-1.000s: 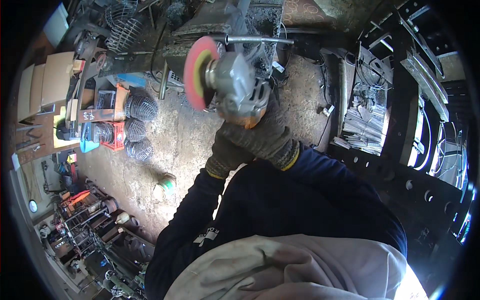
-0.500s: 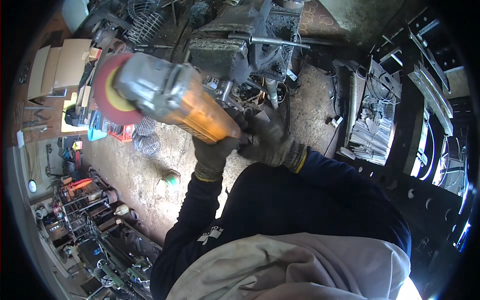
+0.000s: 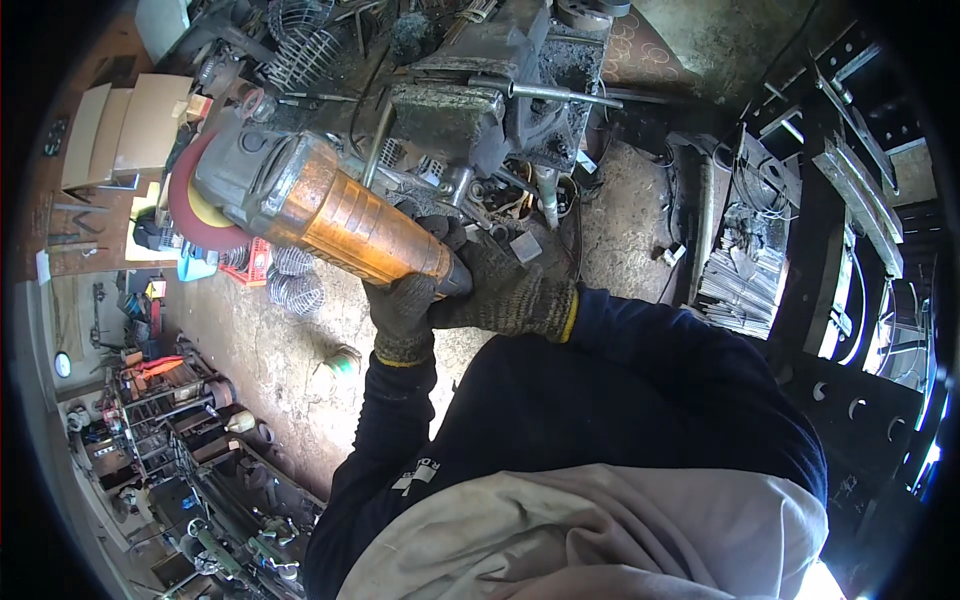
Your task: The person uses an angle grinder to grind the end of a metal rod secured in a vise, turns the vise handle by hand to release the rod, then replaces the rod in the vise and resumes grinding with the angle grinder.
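Orange along its body and grey at its head, the grinder [image 3: 355,222] is held slantwise above the floor [image 3: 270,365], left of the person's middle, its head toward the upper left. A red disc [image 3: 181,205] with a yellow centre sits at the head's far left. The left hand [image 3: 402,312], dark-gloved, is wrapped round the tail end. The right hand [image 3: 505,298], gloved too, is against that same end; its fingers are partly hidden, so whether they close round it I cannot tell. Beyond stands a dark vise [image 3: 445,120] with a bar [image 3: 565,96]; wire coils [image 3: 295,288], a red crate [image 3: 258,262] and cardboard [image 3: 145,125] are to the left, metal strips [image 3: 740,287] to the right
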`<state>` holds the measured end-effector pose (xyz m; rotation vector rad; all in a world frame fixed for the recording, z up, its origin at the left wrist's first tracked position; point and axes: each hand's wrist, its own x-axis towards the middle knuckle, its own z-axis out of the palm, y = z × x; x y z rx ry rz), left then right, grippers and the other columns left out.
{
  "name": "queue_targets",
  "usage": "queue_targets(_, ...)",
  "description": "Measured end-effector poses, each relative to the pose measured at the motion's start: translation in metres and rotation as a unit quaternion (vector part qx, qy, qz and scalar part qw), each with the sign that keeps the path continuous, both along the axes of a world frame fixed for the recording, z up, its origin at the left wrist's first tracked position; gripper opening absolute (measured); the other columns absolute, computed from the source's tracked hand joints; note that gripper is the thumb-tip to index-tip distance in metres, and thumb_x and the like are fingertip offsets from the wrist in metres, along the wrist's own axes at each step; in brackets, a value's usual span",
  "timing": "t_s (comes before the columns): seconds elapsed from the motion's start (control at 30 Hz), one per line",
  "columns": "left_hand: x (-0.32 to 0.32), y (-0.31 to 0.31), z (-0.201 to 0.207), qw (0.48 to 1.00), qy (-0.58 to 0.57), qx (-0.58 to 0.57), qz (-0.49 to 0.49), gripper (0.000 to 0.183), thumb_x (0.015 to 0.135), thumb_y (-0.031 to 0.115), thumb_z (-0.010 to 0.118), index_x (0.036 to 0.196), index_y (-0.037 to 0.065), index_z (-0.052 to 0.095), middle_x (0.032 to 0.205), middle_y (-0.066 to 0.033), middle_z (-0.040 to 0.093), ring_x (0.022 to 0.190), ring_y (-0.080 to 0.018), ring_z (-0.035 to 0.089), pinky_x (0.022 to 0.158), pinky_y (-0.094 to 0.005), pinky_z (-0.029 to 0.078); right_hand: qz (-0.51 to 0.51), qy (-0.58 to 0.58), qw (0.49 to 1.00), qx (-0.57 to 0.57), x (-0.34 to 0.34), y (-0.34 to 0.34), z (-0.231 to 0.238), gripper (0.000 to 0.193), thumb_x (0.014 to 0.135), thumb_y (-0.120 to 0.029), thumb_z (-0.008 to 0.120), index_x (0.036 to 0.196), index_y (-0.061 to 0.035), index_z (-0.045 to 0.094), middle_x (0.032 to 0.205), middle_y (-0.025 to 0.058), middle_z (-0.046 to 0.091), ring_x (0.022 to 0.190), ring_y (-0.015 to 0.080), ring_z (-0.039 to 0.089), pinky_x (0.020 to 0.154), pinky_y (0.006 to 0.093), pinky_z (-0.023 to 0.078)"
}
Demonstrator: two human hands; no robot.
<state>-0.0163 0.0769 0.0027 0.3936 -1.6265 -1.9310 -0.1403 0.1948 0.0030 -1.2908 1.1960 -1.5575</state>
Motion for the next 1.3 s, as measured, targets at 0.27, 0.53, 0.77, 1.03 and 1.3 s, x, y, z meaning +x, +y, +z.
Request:
queue_targets(0.27,0.008,-0.014,0.009,0.995,0.069,0.032,0.067,0.073,0.077,0.013,0.080,0.138,-0.007,0.044,0.117,-0.0188,0.065,0.104,-0.0357,0.070,0.097,-0.0520,0.057,0.086,0.097,0.972,0.198,-0.012,0.007,0.006,0.087,0.081,-0.041,0.085,0.145,0.0005,0.043,0.133,0.0214,0.060,0.124,0.0310,0.060,0.104,0.0416,0.050)
queue_targets(0.53,0.044,-0.048,0.025,0.972,-0.082,-0.063,0.209,0.044,0.083,-0.001,0.076,0.120,-0.005,0.054,0.103,-0.0150,0.069,0.092,-0.0269,0.073,0.077,-0.0386,0.064,-0.404,0.285,0.861,-0.120,-0.108,0.079,0.016,0.047,0.092,-0.015,0.076,0.132,0.0010,0.059,0.114,0.0144,0.068,0.101,0.0229,0.068,0.089,0.0360,0.057)
queue_targets(0.77,0.043,-0.066,0.021,0.943,-0.155,-0.138,0.260,0.037,0.083,0.004,0.077,0.116,0.001,0.060,0.096,-0.0082,0.067,0.076,-0.0182,0.068,0.069,-0.0320,0.060,-0.325,0.529,0.781,0.069,-0.195,0.055,0.052,0.037,0.099,-0.039,0.062,0.116,-0.0065,0.068,0.105,0.0163,0.071,0.097,0.0327,0.070,0.084,0.0441,0.056)
queue_targets(1.03,0.041,-0.102,0.019,0.924,-0.196,-0.195,0.264,0.035,0.075,0.004,0.079,0.105,0.004,0.061,0.087,-0.0048,0.069,0.072,-0.0134,0.066,0.066,-0.0296,0.055,-0.258,0.323,0.910,0.046,-0.217,0.043,0.012,0.035,0.103,-0.038,0.058,0.113,-0.0064,0.069,0.093,0.0141,0.069,0.086,0.0288,0.069,0.077,0.0407,0.056)
queue_targets(1.3,0.034,-0.187,-0.015,0.871,-0.253,-0.316,0.278,0.040,0.079,0.016,0.084,0.109,0.002,0.062,0.090,-0.0050,0.067,0.075,-0.0134,0.064,0.066,-0.0303,0.054,-0.234,-0.144,0.958,0.077,-0.185,0.079,-0.030,0.034,0.100,-0.026,0.065,0.122,-0.0013,0.063,0.097,0.0115,0.071,0.081,0.0217,0.068,0.074,0.0365,0.058)
